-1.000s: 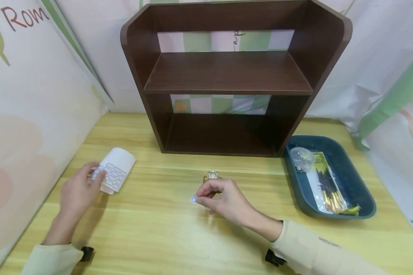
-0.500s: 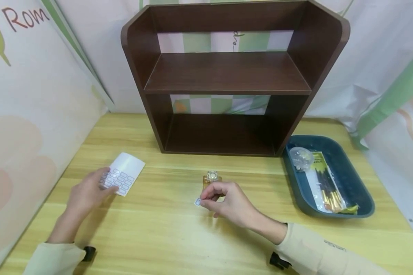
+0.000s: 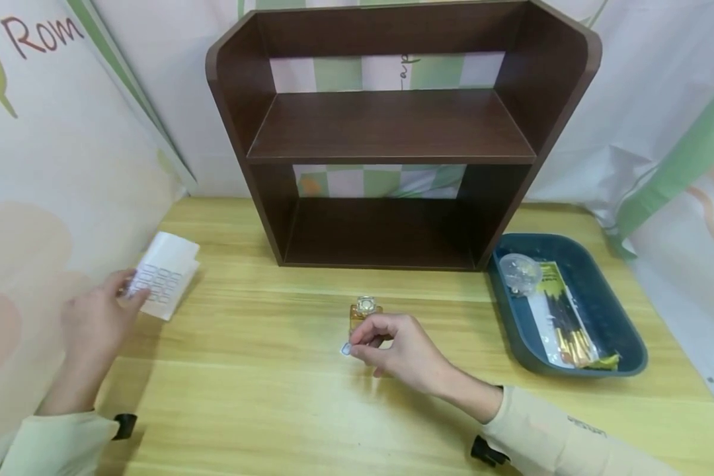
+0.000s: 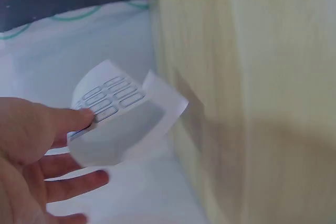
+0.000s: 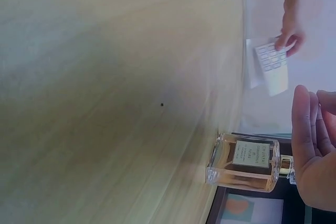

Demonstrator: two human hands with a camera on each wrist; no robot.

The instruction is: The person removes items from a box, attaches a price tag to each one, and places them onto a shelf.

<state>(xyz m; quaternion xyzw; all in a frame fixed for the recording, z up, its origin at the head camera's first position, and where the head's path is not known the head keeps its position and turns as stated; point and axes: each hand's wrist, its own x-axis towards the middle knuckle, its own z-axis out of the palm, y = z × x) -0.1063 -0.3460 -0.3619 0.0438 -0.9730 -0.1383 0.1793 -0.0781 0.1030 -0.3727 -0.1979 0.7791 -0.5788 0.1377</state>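
At the left of the head view my left hand pinches a curled white sheet of blue-outlined labels. The left wrist view has the thumb on the printed face of the sheet, with the other fingers spread below. Near the table's middle my right hand pinches one small blue-edged label between thumb and forefinger. Just behind that hand a clear glass perfume bottle of amber liquid stands upright, its lower part hidden. The right wrist view shows the pale front label of the bottle.
A dark brown two-tier shelf stands at the back of the wooden table. To its right lies a blue-green bin, holding a pack of brushes and a round clear container. Printed cloth hangs around the table.
My left hand carried the label sheet a little right, then back left and farther from the middle. My right hand, with the small label, has shifted slightly right and barely moved since.
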